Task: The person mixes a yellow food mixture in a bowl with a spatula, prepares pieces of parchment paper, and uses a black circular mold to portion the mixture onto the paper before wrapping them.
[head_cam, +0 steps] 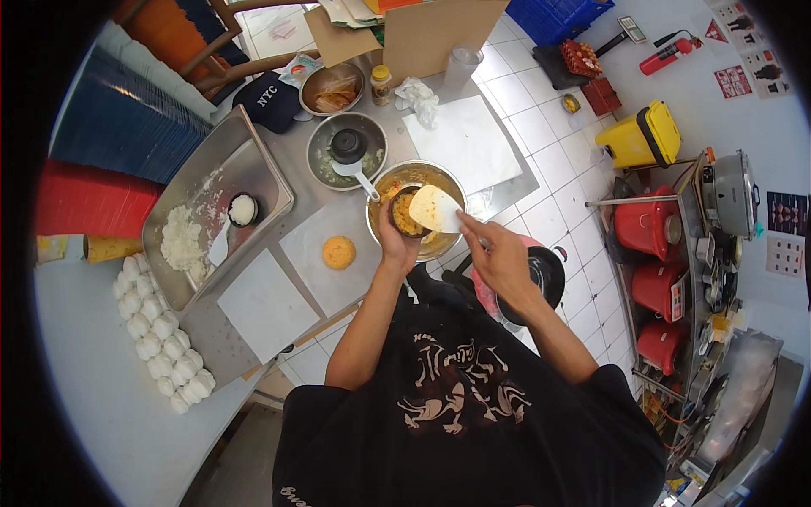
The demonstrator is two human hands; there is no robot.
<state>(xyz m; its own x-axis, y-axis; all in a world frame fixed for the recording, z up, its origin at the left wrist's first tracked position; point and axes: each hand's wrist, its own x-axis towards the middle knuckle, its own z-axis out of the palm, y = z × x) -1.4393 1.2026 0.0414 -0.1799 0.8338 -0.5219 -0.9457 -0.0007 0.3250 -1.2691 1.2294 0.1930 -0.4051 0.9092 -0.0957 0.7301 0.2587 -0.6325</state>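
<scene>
My left hand [397, 244] holds a small dark bowl [400, 223] filled with yellow rice, tilted over a large steel mixing bowl [451, 174]. In my right hand [497, 256] is a white rice paddle [437, 209], its blade smeared with yellow grains and its edge over the small bowl. More yellow food shows inside the mixing bowl, partly hidden behind my hands. To the left, a round mound of yellow rice [339, 253] sits on a sheet of white paper [303, 244].
A deep steel tray [279, 177] holds white rice, another paddle [220, 246] and a small black bowl [243, 210]. Beyond my hands stands a steel bowl [313, 149] with a black bowl and a ladle. Wrapped white bundles [161, 329] line the left; papers [466, 142] lie far right.
</scene>
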